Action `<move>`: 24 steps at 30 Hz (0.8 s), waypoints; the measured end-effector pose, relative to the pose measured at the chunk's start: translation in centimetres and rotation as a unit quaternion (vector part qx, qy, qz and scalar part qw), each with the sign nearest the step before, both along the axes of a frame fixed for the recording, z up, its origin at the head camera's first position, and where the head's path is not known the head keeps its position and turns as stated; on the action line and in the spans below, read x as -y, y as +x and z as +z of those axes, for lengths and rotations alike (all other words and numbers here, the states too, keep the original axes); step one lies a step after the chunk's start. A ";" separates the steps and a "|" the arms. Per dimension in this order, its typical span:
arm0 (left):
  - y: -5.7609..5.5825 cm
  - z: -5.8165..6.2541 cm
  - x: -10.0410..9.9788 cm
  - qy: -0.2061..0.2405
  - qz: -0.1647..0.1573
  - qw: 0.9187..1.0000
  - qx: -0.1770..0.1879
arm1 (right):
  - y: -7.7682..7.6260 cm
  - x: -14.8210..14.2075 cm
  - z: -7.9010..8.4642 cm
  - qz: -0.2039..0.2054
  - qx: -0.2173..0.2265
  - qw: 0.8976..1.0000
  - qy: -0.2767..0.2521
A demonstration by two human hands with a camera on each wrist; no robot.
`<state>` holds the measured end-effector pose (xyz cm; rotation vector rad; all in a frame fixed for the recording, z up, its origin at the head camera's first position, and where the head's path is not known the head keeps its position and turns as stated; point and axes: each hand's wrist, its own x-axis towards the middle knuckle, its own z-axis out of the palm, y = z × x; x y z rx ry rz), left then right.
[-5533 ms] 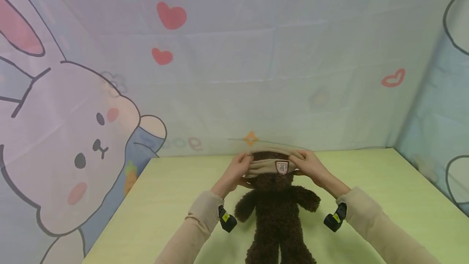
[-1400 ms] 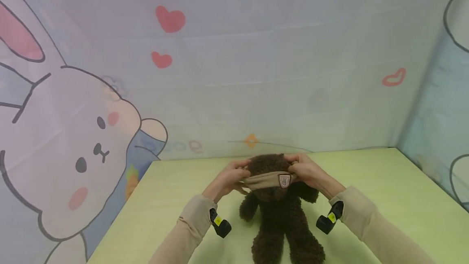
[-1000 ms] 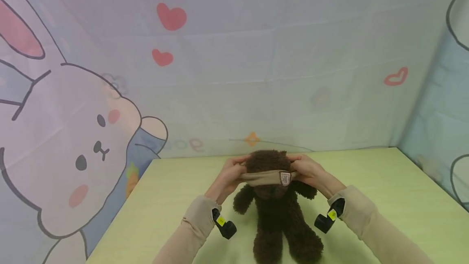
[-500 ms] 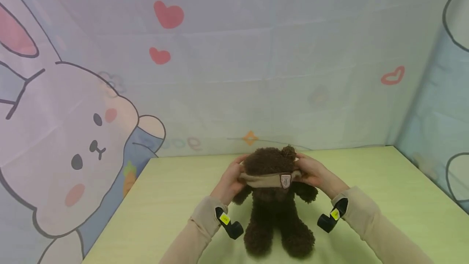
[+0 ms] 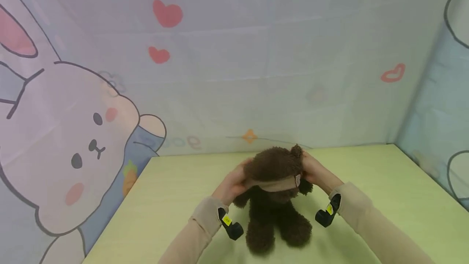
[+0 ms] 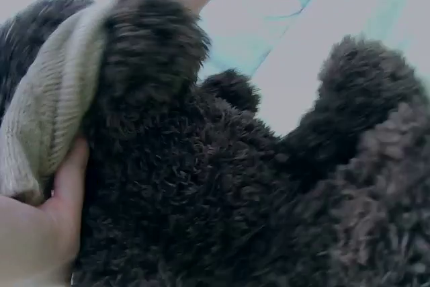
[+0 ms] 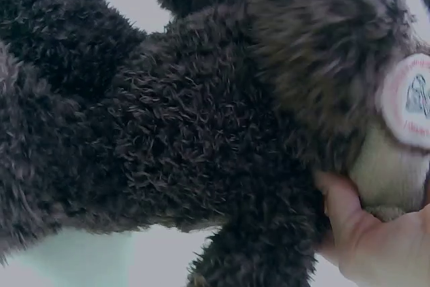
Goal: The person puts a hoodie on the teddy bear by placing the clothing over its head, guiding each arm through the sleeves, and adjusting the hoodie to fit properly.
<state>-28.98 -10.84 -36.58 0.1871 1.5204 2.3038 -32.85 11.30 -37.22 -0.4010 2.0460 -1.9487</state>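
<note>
A dark brown teddy bear (image 5: 269, 211) sits upright on the table, its feet toward me and its head tipped forward. Round its head, low over the eyes, runs a beige knit headband (image 5: 280, 184) with a badge (image 6: 13, 132) hidden from the left wrist view by the fur, but a round badge (image 7: 413, 99) shows close in the right wrist view. My left hand (image 5: 232, 182) grips the headband and head at one side, thumb (image 6: 69, 183) along the band's lower edge. At the other side my right hand (image 5: 318, 174) holds the band, thumb (image 7: 342, 203) against it.
The pale green table (image 5: 176, 190) runs back to a printed cloth backdrop (image 5: 275, 60) with hearts and a large rabbit. A black wrist camera (image 5: 231, 225) hangs below the left sleeve, another camera (image 5: 327, 212) below the right.
The headband has come down from the top of the head to the eyes. The bear has risen from lying to sitting, and its head has just turned to the right.
</note>
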 end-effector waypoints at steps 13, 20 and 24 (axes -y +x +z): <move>-0.8 0.6 1.6 -0.196 0.073 0.975 -0.069 | 1.6 0.2 0.2 0.000 -0.108 0.994 0.028; -0.2 1.2 1.4 -0.307 0.071 0.939 -0.140 | 2.6 1.3 0.1 0.011 -0.348 0.930 0.119; 0.0 1.4 1.5 -0.401 0.097 0.891 -0.191 | 2.8 1.7 0.4 0.008 -0.416 0.895 0.159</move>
